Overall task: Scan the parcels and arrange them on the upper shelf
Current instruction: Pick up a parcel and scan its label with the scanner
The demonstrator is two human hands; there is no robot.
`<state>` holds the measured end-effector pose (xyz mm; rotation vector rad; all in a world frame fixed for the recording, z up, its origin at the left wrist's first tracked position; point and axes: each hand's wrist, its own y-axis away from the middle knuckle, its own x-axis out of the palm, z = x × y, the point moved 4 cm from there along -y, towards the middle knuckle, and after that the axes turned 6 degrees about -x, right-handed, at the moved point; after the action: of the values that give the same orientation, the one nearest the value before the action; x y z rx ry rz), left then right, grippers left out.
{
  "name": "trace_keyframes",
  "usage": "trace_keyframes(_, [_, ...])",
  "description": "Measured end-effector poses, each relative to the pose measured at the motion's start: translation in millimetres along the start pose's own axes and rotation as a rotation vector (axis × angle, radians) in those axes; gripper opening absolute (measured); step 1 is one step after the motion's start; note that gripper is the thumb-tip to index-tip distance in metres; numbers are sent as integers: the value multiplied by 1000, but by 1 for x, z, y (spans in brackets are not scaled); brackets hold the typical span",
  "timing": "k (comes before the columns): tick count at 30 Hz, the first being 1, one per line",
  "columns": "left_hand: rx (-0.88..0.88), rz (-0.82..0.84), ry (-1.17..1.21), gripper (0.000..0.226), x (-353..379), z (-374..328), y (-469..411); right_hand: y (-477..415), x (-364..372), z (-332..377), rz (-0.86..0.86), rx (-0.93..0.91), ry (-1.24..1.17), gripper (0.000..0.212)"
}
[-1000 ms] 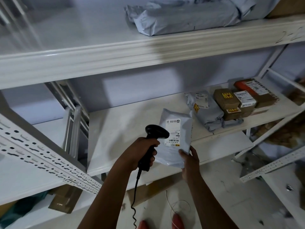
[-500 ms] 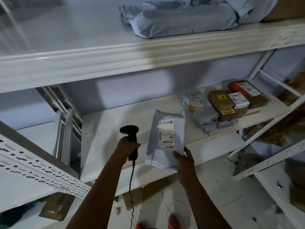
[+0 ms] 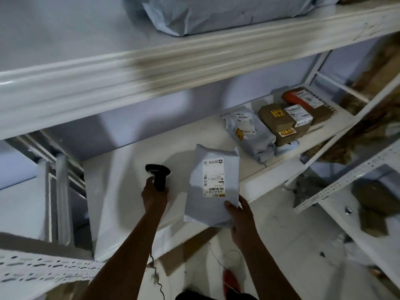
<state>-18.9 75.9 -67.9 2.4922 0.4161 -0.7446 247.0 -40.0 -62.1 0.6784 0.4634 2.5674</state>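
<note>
My right hand (image 3: 240, 217) pinches the lower corner of a flat grey mailer parcel (image 3: 211, 191), label side up, over the lower shelf (image 3: 129, 191). My left hand (image 3: 154, 194) grips a black barcode scanner (image 3: 158, 175) by its handle, to the left of the parcel and apart from it. The scanner's cord hangs down below my left forearm. On the upper shelf (image 3: 151, 76) lies a large grey bagged parcel (image 3: 227, 14), partly cut off at the top of the view.
On the lower shelf's right end lie a grey bagged parcel (image 3: 249, 133), brown boxes (image 3: 279, 122) and an orange-taped box (image 3: 307, 100). A perforated white rail (image 3: 346, 182) slants at the right. Shelf uprights (image 3: 62, 202) stand at the left. Bare floor lies below.
My left hand has drawn the scanner leftward, away from the parcel's label. The parcel stays in my right hand, and the view has shifted so the upper shelf sits nearer.
</note>
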Motion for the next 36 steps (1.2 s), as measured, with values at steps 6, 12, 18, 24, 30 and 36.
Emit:
trace_keyframes(6, [126, -26, -181, 64, 20, 9, 12, -3, -13, 6, -22, -14, -41, 67])
trace_keyframes(12, [387, 72, 73, 46, 55, -48, 84, -13, -36, 48, 36, -58, -108, 50])
trace_keyframes(18, [244, 437, 299, 10, 108, -142, 162, -14, -82, 132, 63, -149, -97, 39])
trace_keyframes(24, [364, 466, 377, 13, 169, -208, 219, -26, -149, 219, 76, -298, -105, 40])
trace_keyframes(30, [413, 442, 464, 25, 227, -259, 274, -41, -211, 292, 85, -399, -109, 44])
trace_keyframes(36, [479, 407, 508, 27, 266, -322, 307, -70, -248, 357, 120, -458, -124, 43])
